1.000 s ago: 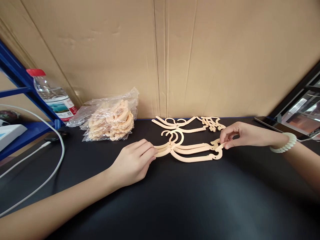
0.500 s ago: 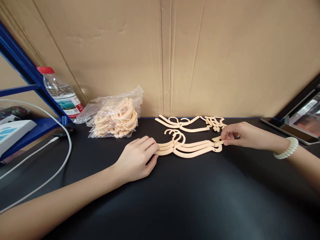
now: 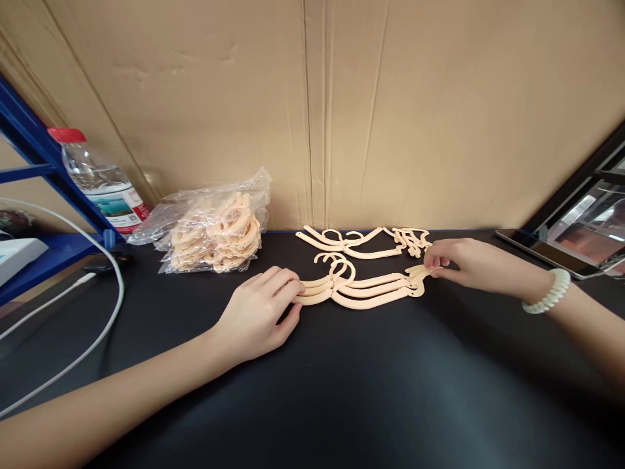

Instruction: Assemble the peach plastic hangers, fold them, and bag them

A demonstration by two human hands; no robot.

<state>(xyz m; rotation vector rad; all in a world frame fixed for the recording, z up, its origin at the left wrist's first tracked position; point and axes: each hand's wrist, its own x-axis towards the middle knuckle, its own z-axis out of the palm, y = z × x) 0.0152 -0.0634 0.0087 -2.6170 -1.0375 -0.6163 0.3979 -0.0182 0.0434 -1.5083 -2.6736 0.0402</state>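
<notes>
Several peach-coloured folding hangers (image 3: 374, 303) lie stacked in front of me, their hooks curling up near the middle. My left hand (image 3: 263, 309) rests at their left ends, with its fingers closed over the arms and the thumb below. At the right ends, my right hand (image 3: 449, 257) pinches a flat end piece of one hanger between thumb and fingers. Its fingers hide the tip of that piece. Behind this stack, more peach hangers (image 3: 375, 253) lie flat, with a tangle of smaller peach parts (image 3: 413, 240) by the right hand.
A clear plastic bag (image 3: 215, 228) full of peach hangers sits at the back left. Beside it stands a red-capped water bottle (image 3: 112, 195), with a white cable (image 3: 120, 293) looping in front. A cardboard wall (image 3: 219, 98) closes the back, and a dark-framed device (image 3: 561, 241) leans at right.
The view has shifted slightly, so everything sits a little further left. The end piece in my right hand has tilted slightly against the stack. My left hand keeps its hold.
</notes>
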